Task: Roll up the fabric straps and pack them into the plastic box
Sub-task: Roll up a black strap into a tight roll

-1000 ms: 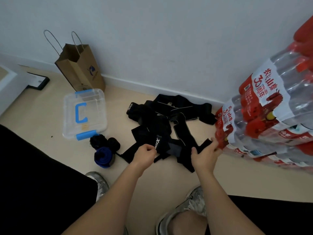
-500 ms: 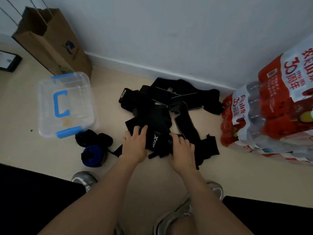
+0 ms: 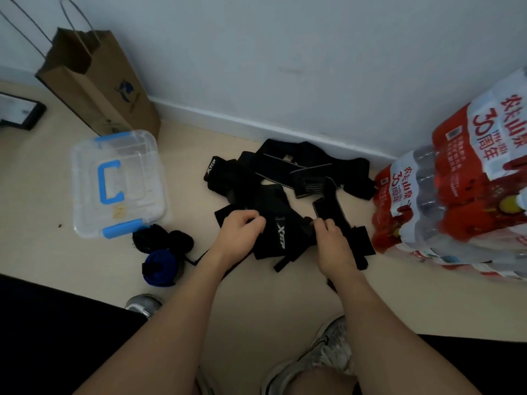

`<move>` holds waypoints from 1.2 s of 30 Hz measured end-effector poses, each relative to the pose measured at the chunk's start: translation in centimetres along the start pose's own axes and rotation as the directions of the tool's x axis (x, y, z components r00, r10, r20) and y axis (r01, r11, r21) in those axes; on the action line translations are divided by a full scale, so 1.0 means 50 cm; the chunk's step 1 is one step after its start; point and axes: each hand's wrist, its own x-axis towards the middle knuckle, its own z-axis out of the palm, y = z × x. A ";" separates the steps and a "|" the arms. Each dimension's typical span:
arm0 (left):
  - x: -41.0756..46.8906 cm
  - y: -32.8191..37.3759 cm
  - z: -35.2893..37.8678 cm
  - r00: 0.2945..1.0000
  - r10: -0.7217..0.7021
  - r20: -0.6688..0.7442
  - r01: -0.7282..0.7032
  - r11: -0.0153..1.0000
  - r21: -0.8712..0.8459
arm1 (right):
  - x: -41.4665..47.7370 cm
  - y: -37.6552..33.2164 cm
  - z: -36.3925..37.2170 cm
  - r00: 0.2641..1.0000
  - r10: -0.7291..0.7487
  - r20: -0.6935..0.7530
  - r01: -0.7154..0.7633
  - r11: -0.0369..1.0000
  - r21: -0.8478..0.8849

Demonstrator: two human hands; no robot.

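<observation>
1. A brown paper bag stands against the wall, well to the left of the heap of black fabric straps.
2. The clear plastic box, with its lid on and blue handle and clips, sits left of the heap and apart from it.
3. Two black rolled straps and a blue rolled strap lie just left of the heap's near edge.
4. The left hand, fingers curled, grips the left side of the logo strap at the heap's near edge.
5. The right hand, fingers curled, pinches that strap's right side.
6. Shrink-wrapped water bottle packs stand just right of the heap.
</observation>
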 end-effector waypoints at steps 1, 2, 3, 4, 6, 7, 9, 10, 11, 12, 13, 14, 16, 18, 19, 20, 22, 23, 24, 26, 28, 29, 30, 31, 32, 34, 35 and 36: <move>-0.009 0.020 -0.003 1.000 0.010 0.001 -0.010 0.996 -0.086 | -0.001 0.005 -0.008 1.000 -0.001 -0.001 0.001 1.000 -0.002; -0.013 0.035 -0.010 1.000 0.028 -0.008 -0.029 0.978 -0.208 | -0.004 0.014 -0.017 1.000 0.022 -0.002 -0.022 1.000 0.011; -0.017 0.053 -0.023 0.999 0.032 -0.026 -0.038 0.945 -0.326 | -0.008 0.029 -0.027 0.998 0.068 -0.001 -0.068 0.997 0.042; -0.017 0.070 -0.039 0.998 0.048 -0.038 -0.059 0.910 -0.410 | -0.014 0.047 -0.034 0.993 0.116 0.000 -0.116 0.992 0.057; -0.021 0.109 -0.068 0.994 0.106 -0.036 -0.111 0.887 -0.449 | -0.024 0.074 -0.049 0.983 0.178 -0.035 -0.177 0.983 0.041; -0.023 0.127 -0.075 0.992 0.126 -0.023 -0.123 0.889 -0.441 | -0.028 0.074 -0.058 0.980 0.183 -0.083 -0.179 0.982 0.053; -0.030 0.153 -0.071 0.990 0.142 0.005 -0.126 0.890 -0.437 | -0.035 0.047 -0.084 0.965 0.180 -0.189 -0.128 0.958 0.258; -0.036 0.158 -0.061 0.990 0.143 0.017 -0.119 0.878 -0.464 | -0.041 0.023 -0.103 0.960 0.197 -0.199 -0.092 0.893 0.441; -0.044 0.161 -0.049 0.989 0.141 0.034 -0.106 0.859 -0.501 | -0.047 -0.002 -0.124 0.964 0.220 -0.147 -0.078 0.769 0.635; -0.053 0.163 -0.037 0.990 0.131 0.046 -0.085 0.836 -0.542 | -0.056 -0.026 -0.143 0.975 0.216 -0.046 -0.094 0.597 0.796; -0.061 0.163 -0.028 0.992 0.113 0.057 -0.059 0.809 -0.585 | -0.068 -0.047 -0.158 0.983 0.177 0.059 -0.129 0.416 0.900; -0.071 0.164 -0.021 0.994 0.086 0.063 -0.028 0.780 -0.625 | -0.080 -0.064 -0.169 0.983 0.119 0.142 -0.169 0.265 0.949; -0.093 0.166 -0.011 0.996 0.026 0.088 0.043 0.718 -0.695 | -0.106 -0.089 -0.186 0.983 0.031 0.183 -0.185 0.093 0.978; -0.120 0.168 -0.004 0.992 -0.003 0.127 0.092 0.712 -0.696 | -0.131 -0.105 -0.200 0.988 -0.024 0.152 -0.152 0.014 0.988; -0.130 0.167 -0.001 0.990 -0.003 0.141 0.096 0.748 -0.657 | -0.140 -0.109 -0.203 0.988 -0.062 0.138 -0.138 -0.001 0.990; -0.141 0.167 0.003 0.990 -0.007 0.143 0.091 0.798 -0.596 | -0.150 -0.112 -0.205 0.986 -0.106 0.127 -0.129 -0.017 0.991; -0.161 0.167 0.012 0.992 -0.037 0.120 0.089 0.880 -0.467 | -0.162 -0.113 -0.211 0.980 -0.165 0.110 -0.119 -0.042 0.992; -0.168 0.168 0.015 0.993 -0.049 0.104 0.086 0.916 -0.393 | -0.165 -0.113 -0.214 0.983 -0.156 0.100 -0.107 -0.039 0.994; -0.176 0.169 0.017 0.995 -0.040 0.091 0.066 0.949 -0.307 | -0.167 -0.113 -0.221 0.987 -0.129 0.093 -0.096 -0.017 0.995; -0.194 0.169 0.019 0.994 0.018 0.110 -0.004 0.992 -0.126 | -0.174 -0.117 -0.240 0.992 -0.048 0.118 -0.112 0.108 0.988; -0.207 0.161 0.023 0.983 0.069 0.172 -0.063 0.997 -0.036 | -0.174 -0.117 -0.243 0.991 0.046 0.122 -0.129 0.217 0.968; -0.212 0.153 0.025 0.977 0.087 0.196 -0.088 0.996 -0.002 | -0.170 -0.115 -0.236 0.990 0.078 0.114 -0.129 0.237 0.963; -0.216 0.146 0.028 0.972 0.099 0.215 -0.107 0.994 0.028 | -0.170 -0.116 -0.232 0.988 0.111 0.112 -0.135 0.233 0.963; -0.220 0.140 0.029 0.967 0.105 0.232 -0.121 0.991 0.057 | -0.171 -0.118 -0.228 0.981 0.146 0.127 -0.154 0.197 0.968; -0.224 0.134 0.029 0.962 0.110 0.248 -0.133 0.988 0.078 | -0.171 -0.121 -0.225 0.973 0.160 0.169 -0.190 0.126 0.974; -0.229 0.122 0.028 0.958 0.108 0.267 -0.141 0.984 0.108 | -0.176 -0.127 -0.224 0.943 0.096 0.318 -0.322 0.025 0.946; -0.230 0.117 0.027 0.956 0.105 0.274 -0.143 0.982 0.122 | -0.180 -0.129 -0.223 0.924 0.051 0.380 -0.382 0.044 0.923; -0.230 0.115 0.026 0.954 0.103 0.281 -0.146 0.980 0.138 | -0.180 -0.130 -0.219 0.909 0.029 0.416 -0.417 0.087 0.905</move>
